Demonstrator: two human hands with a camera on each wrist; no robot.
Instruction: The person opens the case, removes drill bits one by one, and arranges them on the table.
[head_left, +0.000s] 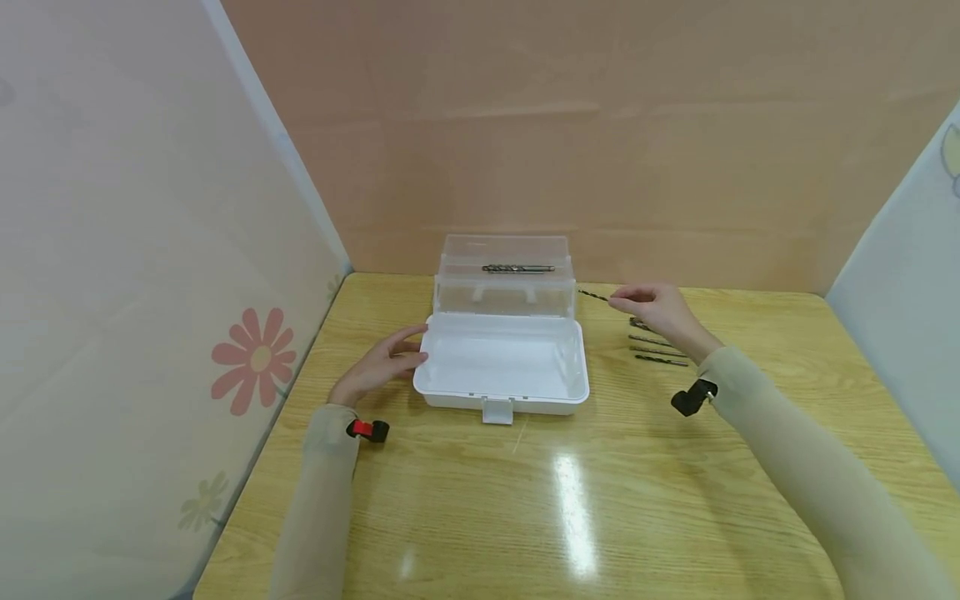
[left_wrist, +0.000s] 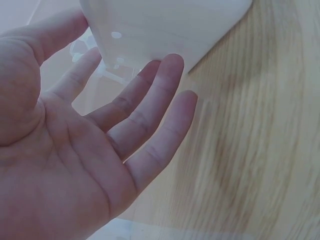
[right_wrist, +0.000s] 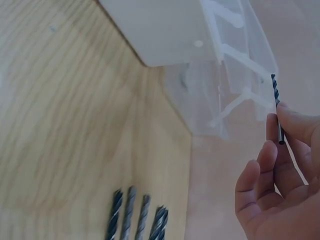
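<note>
An open white plastic box stands mid-table with its clear lid raised upright; one large drill bit shows at the lid. My left hand lies with straight fingers against the box's left side, holding nothing. My right hand hovers right of the lid and pinches a thin drill bit by its shank, tip pointing at the lid; in the right wrist view the thin drill bit sticks up from my fingers. Several more drill bits lie in a row under that hand.
The wooden table is walled by a peach panel behind and pale panels on both sides. The box's front latch faces me. The loose bits lie just right of the box.
</note>
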